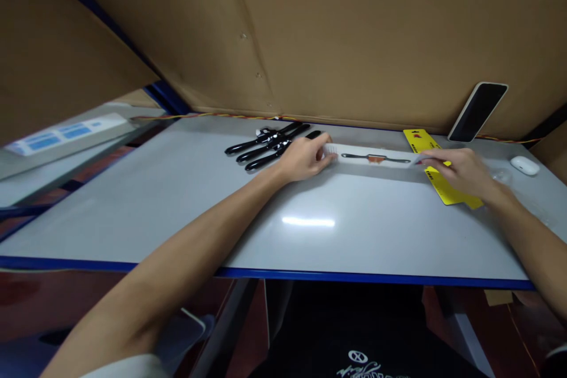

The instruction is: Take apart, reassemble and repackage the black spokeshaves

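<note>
A long narrow white box printed with a picture of a spokeshave lies across the space between my two hands. My left hand grips its left end, thumb and fingers closed round it. At the other end my right hand pinches the box's end or flap; which one I cannot tell. Beside my left hand, several black spokeshaves with glossy handles lie in a row on the grey table, partly covered by that hand. Yellow printed cards lie beneath my right hand and the box's right end.
A smartphone leans against the cardboard back wall. A white earbud case and clear plastic wrap lie at the right. The table has a blue front edge. Further left, a white-and-blue package lies on another surface.
</note>
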Tool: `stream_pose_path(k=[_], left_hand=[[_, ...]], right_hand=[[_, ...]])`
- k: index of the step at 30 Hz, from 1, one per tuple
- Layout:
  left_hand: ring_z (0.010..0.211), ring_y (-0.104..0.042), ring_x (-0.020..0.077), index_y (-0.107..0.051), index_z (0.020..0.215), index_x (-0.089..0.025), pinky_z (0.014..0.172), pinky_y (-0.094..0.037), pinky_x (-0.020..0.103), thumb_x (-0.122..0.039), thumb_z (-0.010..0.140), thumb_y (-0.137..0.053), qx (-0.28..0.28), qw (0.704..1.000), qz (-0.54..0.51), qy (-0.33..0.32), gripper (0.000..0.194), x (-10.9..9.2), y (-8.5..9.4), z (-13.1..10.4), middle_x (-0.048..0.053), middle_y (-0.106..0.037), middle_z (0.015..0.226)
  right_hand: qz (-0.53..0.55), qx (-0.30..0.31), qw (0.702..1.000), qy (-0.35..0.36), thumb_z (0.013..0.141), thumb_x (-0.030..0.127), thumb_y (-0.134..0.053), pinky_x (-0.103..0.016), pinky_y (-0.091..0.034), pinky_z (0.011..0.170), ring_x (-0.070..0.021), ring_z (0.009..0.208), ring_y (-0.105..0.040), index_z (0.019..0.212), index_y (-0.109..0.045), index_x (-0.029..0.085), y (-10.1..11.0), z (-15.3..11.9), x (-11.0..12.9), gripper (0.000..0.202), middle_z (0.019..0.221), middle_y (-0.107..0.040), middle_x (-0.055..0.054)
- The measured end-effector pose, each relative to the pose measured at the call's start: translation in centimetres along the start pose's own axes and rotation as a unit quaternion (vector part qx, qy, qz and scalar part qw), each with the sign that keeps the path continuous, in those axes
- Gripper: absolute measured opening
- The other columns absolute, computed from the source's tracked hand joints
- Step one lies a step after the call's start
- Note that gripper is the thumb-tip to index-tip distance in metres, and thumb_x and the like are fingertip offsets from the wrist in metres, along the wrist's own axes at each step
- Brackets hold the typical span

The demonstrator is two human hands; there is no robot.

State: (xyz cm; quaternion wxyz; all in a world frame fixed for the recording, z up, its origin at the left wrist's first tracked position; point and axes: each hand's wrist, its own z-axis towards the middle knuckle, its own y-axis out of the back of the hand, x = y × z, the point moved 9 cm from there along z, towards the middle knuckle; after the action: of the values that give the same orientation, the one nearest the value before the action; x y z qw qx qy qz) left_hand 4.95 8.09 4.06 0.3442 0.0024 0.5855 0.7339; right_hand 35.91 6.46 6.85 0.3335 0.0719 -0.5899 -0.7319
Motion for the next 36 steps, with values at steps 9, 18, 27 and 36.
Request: stream_pose_path(k=[9,18,27,36], left_hand=[[0.083,-0.06,0.0271,-0.064,0.108,-0.019,0.066,-0.039,0.032,-0.031,0.075,-0.056,0.044,0.982,0.177,-0.042,0.035,0.6,-0.8,0.1,0.008,-0.066,0.092],[0.104,-0.053,0.0309,-0.072,0.106,-0.016,0.092,-0.045,0.044,-0.035,0.081,-0.054,0.036,0.984,0.118,-0.13,0.037,-2.5,-1.4,-0.4,0.015,-0.059,0.117],[0.143,-0.039,0.0385,-0.062,0.137,-0.021,0.113,-0.032,0.057,-0.036,0.093,-0.044,0.123,0.984,0.051,-0.121,0.05,-4.5,-4.3,-1.1,0.012,-0.055,0.151],[0.16,-0.004,0.0393,-0.03,0.163,-0.021,0.125,-0.012,0.063,-0.057,0.102,-0.035,0.181,0.98,0.085,0.003,0.071,-1.7,-6.0,0.8,0.012,-0.017,0.172]], right_hand=[[0.015,0.08,0.995,0.057,0.1,0.044,-0.05,-0.058,-0.04,0.117,-0.0309,0.14,-0.053,0.133,-0.068,0.032,-4.0,0.2,0.4,0.04,0.151,-0.058,-0.003],[-0.099,-0.037,0.983,-0.148,0.093,0.047,-0.051,-0.047,-0.049,0.075,-0.0262,0.068,-0.065,0.091,-0.077,0.025,2.3,0.1,-5.0,0.034,0.08,-0.075,-0.008],[-0.105,-0.084,0.968,-0.212,0.089,0.042,-0.057,-0.047,-0.041,0.077,-0.0305,0.08,-0.062,0.075,-0.066,0.023,2.1,-0.3,-6.1,0.026,0.088,-0.069,-0.016],[-0.229,0.045,0.937,-0.261,0.095,0.06,-0.048,-0.046,-0.041,0.08,-0.0387,0.103,-0.062,0.128,-0.057,0.013,0.8,-1.1,-6.9,0.059,0.124,-0.066,-0.027]])
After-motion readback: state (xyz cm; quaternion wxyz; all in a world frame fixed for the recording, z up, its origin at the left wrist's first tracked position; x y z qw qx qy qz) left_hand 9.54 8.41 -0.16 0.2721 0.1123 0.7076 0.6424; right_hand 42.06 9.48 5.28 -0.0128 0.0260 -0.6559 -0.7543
